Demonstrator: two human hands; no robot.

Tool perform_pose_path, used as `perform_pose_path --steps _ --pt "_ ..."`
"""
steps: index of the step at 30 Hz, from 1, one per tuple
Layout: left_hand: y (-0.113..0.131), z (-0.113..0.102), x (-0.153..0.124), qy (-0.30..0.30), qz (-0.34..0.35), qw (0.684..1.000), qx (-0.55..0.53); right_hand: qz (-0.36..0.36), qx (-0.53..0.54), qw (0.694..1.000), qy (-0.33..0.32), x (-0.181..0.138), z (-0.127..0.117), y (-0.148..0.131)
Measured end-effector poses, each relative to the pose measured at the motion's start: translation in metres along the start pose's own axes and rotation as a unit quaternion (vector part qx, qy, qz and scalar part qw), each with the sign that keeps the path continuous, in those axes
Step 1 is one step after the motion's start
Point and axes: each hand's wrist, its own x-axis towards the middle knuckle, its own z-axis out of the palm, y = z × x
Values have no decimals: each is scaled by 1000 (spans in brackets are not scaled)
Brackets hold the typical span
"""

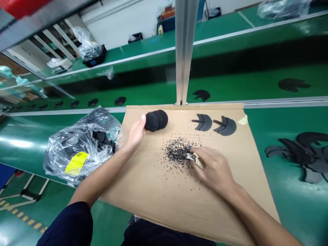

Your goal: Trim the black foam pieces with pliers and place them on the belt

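On the brown, flat cardboard sheet, which lies over a glossy green tabletop, a person's left hand holds black, rounded, overlapping pieces near the sheet's far left corner, the thumb at their edge and the other fingers mostly hidden. At the sheet's middle, the right hand is closed around a small silver-tipped tool with a pale handle, its tip at a loose scatter of tiny black crumbs. Trimming seems to be the step in hand; the next move would call for bringing tool and held pieces together, steadily. The left arm reaches forward from the sheet's left side; the right forearm slants in from its near right corner, knuckles up, fingers curled.
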Motion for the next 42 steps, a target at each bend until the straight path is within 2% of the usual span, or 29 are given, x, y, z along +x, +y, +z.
perform_pose_path --steps 1,3,4,8,11,14,18,21,23,25,27,29,32,34,36,39,42 --pt "-2 -8 22 10 27 997 71 -2 -3 1000 -3 -1 1 0" --pt "-5 -19 65 -6 71 969 237 -3 -5 1000 -14 -3 2 -2" --pt "-7 -23 83 -16 78 959 271 -2 -5 1000 -22 -4 2 -3" --pt "-13 -27 135 -72 52 941 327 9 -12 999 -33 -6 0 -8" --pt "-17 -19 163 -89 26 932 350 8 -28 999 -26 -9 -2 -10" --pt "-17 7 193 -106 26 934 339 8 -38 999 -30 -12 -2 -11" --pt "-18 71 228 -191 23 940 284 18 -40 998 -55 -16 -1 -11" --pt "-22 120 240 -262 12 931 256 24 -42 996 -74 -16 -2 -11" --pt "-26 140 241 -287 4 923 256 26 -44 995 -80 -16 -2 -10" --pt "-29 143 240 -284 -4 921 266 25 -43 996 -78 -15 -3 -8" --pt "-30 126 237 -258 -13 924 284 23 -40 997 -65 -15 -4 -6" --pt "-24 90 233 -213 -25 927 308 17 -34 998 -48 -14 -4 -5" --pt "1 21 216 -135 -42 928 344 2 -12 1000 -23 -13 -3 -3" --pt "22 -18 191 -101 -43 930 350 -2 15 1000 -3 -12 0 -1" --pt "41 -40 152 -102 -35 936 336 8 42 999 19 -10 2 0" --pt "58 -40 74 -180 -20 943 281 27 84 995 46 -6 1 -2" --pt "60 -13 -5 -304 -9 930 207 9 151 987 43 0 -5 -8"
